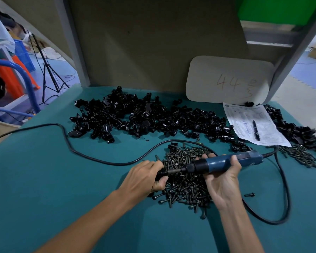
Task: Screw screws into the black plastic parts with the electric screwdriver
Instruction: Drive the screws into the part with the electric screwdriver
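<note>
My left hand (144, 177) grips a black plastic part (161, 174) just above a heap of dark screws (186, 183) on the green table. My right hand (223, 179) holds the blue electric screwdriver (221, 162) lying almost level, its bit pointing left into the part, with a screw at the tip. A long pile of black plastic parts (144, 115) stretches across the table behind the screws. Most of the held part is hidden by my fingers.
The screwdriver's black cable (80, 154) loops over the table on the left and round the right. A paper sheet with a pen (254, 125) lies at the right, more parts and screws (299, 152) beside it. A white card marked 44 (228, 81) leans on the back wall.
</note>
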Demonstrator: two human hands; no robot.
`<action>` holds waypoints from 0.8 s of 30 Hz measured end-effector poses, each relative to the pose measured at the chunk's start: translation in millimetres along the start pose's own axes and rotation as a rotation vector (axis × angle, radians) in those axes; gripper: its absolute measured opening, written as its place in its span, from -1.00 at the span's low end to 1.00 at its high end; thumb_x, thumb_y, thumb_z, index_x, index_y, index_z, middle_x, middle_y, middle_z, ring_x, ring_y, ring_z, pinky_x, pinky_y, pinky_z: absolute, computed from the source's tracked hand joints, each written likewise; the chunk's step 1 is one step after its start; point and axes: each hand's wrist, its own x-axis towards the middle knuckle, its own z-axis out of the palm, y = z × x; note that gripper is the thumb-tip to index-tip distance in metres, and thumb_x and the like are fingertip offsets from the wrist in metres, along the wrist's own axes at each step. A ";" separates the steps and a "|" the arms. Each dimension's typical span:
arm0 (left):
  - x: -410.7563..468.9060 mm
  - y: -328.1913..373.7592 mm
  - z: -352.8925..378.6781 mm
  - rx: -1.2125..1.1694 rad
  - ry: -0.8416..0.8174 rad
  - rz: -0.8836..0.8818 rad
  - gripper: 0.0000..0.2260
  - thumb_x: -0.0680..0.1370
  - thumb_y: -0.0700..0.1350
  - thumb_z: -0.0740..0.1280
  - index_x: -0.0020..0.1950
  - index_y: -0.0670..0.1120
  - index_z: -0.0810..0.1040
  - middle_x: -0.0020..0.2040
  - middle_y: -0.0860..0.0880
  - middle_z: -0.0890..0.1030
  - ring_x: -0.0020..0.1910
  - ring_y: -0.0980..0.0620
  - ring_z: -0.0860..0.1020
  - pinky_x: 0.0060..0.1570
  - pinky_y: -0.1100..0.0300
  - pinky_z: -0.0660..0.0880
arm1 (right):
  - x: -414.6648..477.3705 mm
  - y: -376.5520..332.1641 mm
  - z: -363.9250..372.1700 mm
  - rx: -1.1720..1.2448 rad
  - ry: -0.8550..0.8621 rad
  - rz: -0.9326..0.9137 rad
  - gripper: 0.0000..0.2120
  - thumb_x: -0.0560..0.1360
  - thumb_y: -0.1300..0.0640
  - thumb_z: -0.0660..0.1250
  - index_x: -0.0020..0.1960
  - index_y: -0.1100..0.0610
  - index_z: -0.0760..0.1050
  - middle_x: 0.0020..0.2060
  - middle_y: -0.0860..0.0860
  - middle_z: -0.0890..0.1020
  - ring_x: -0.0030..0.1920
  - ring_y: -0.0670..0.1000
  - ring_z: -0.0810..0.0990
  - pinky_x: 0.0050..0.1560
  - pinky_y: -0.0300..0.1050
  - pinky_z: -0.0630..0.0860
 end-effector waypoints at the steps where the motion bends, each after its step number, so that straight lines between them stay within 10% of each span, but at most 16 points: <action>1: -0.4 -0.4 0.9 0.010 0.006 -0.001 -0.76 0.52 0.07 0.21 -0.12 -0.10 0.46 -0.32 0.09 0.38 -0.36 0.08 0.32 -0.37 0.23 0.25 | 0.6 0.8 0.1 -0.003 0.004 0.002 -0.55 0.62 -0.20 0.24 0.25 0.15 0.36 0.03 0.13 0.60 0.03 0.07 0.72 0.19 0.07 0.63; 24: 2.8 -5.4 9.1 0.086 0.052 0.029 -0.60 0.64 0.24 0.10 -0.06 -0.06 0.49 -0.21 0.05 0.45 -0.27 0.04 0.35 -0.24 0.18 0.40 | 3.2 2.1 -5.0 -0.047 0.004 0.013 -0.57 0.62 -0.25 0.22 0.29 0.06 0.36 0.10 0.11 0.58 0.08 0.06 0.71 -0.01 -0.02 0.65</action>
